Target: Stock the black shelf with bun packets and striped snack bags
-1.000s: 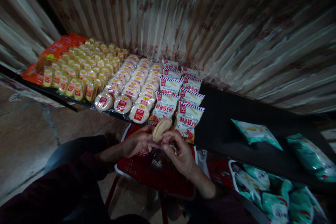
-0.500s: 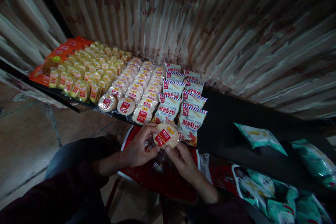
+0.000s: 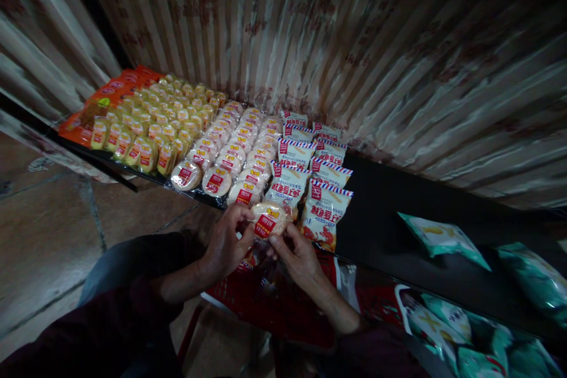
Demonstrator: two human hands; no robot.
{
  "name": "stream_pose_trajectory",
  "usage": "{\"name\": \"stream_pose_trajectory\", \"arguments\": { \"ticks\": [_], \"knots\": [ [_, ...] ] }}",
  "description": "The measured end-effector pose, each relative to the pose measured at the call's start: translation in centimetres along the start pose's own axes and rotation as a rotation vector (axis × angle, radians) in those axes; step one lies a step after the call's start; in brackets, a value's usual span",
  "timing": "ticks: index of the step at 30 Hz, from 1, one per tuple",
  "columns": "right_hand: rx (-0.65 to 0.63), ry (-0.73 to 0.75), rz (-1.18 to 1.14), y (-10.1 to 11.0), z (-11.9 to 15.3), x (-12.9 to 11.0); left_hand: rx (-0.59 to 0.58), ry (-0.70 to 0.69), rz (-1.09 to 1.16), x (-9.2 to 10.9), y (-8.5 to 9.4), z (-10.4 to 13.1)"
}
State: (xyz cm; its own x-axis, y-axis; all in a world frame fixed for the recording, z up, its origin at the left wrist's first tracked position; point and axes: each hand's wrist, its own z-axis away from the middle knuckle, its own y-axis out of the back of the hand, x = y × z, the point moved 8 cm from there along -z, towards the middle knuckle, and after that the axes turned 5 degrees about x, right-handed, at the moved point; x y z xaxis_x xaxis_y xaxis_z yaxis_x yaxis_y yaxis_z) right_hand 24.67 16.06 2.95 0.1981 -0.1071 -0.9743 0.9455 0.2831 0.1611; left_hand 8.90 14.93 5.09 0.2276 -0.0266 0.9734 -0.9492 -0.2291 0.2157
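Between both hands is a round, wrapped rice cracker (image 3: 269,220) with a red and yellow label. My left hand (image 3: 228,242) pinches its left side, and my right hand (image 3: 296,251) grips its lower right edge. It is held just in front of the shelf's near edge. Behind it, rows of similar wrapped rice crackers (image 3: 217,180) lean overlapping on the black shelf (image 3: 376,201). To their right stand two rows of white snack bags (image 3: 325,212) with striped tops.
Yellow wrapped snacks (image 3: 146,153) and orange packs (image 3: 119,91) fill the shelf's left end. Two green-and-white bags (image 3: 443,236) lie on its right part. Below are a red bag (image 3: 283,307) and a box of green bags (image 3: 478,360). A pleated curtain (image 3: 266,23) hangs behind.
Both hands have shifted slightly left and up with the rice cracker, nearer the front of the cracker rows. The view has moved a little.
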Motion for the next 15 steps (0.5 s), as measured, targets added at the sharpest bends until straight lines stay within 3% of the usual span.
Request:
{"name": "stream_pose_trajectory", "arguments": {
  "ticks": [7,15],
  "knots": [
    [0.026,0.026,-0.055,-0.8,-1.0,-0.5,0.068,-0.073,-0.077,-0.1,1.1,0.0],
    [0.095,0.103,0.041,-1.3,-1.4,-1.7,0.192,-0.062,0.025,-1.3,2.6,-0.2]
  ]
}}
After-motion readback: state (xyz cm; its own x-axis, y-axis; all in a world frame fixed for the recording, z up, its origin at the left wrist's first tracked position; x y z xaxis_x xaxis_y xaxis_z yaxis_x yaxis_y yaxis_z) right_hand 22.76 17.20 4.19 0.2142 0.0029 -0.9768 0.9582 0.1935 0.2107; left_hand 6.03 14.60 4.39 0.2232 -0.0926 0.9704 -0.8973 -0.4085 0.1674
